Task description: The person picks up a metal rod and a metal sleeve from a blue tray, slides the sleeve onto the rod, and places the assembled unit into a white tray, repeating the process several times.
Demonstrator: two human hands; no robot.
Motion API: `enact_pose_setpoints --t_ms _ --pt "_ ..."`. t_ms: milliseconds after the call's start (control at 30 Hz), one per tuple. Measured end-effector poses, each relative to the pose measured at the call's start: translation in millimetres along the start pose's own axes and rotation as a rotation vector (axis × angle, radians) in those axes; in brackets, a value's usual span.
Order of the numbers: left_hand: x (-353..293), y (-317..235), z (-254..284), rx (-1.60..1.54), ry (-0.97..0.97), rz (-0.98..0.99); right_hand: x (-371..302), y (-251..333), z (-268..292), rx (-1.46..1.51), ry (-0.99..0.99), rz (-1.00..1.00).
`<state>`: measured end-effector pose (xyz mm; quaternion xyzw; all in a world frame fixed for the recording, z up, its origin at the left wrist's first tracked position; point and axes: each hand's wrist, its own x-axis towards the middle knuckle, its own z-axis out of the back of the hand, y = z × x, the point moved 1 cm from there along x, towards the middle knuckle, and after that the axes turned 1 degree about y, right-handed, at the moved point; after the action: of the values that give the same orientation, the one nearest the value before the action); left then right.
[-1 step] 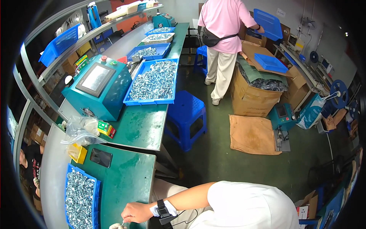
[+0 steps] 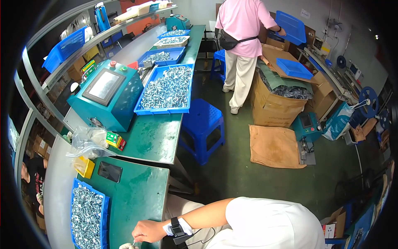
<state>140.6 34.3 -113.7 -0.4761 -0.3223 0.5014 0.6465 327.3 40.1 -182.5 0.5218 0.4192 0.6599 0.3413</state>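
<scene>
Right hand (image 2: 148, 230) curls at near tabletop (image 2: 137, 195) edge, pinching something small; left hand (image 2: 126, 246) barely visible, state unclear. Parts tray (image 2: 88, 216) just left, within reach.

We see a white short-sleeved shirt (image 2: 273, 226) covering our upper body, a white wristband (image 2: 169, 227) with a black strap-mounted device (image 2: 177, 229) beside it near the hand (image 2: 148, 231), and a thin black cable trailing from the device.

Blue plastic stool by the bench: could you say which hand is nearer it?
Right. The right hand lies below-left of the blue plastic stool; the left hand lower, farther left.
</scene>
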Motion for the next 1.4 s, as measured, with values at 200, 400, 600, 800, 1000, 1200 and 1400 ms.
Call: enact_pose_setpoints --t_ms 200,400,600,800,1000,1200,1400 --pt "-3.5 -3.4 -8.3 -0.159 0.026 0.052 -0.2 -2.2 -0.9 -0.077 -0.018 0.035" --pt "-2.6 -1.4 -16.1 -0.360 -0.025 0.196 -0.7 -4.6 -6.0 -0.068 -0.005 0.007" --pt "-1.8 -1.3 -28.6 -0.349 -0.023 0.150 0.3 -10.2 -10.2 -0.107 -0.037 0.040" --pt "5.3 -2.9 -38.5 -0.081 -0.084 -0.104 9.0 -6.3 1.1 0.103 0.002 -0.084" --pt "12.7 -6.1 -38.8 0.020 -0.126 -0.184 12.8 6.3 12.8 0.312 0.012 -0.314" --pt "9.1 15.0 -13.0 0.060 -0.238 -0.250 29.9 14.7 -3.8 0.382 0.104 -0.362" --pt "-12.8 -4.4 28.6 0.029 -0.333 -0.147 62.2 43.3 -18.0 0.049 0.171 -0.011"
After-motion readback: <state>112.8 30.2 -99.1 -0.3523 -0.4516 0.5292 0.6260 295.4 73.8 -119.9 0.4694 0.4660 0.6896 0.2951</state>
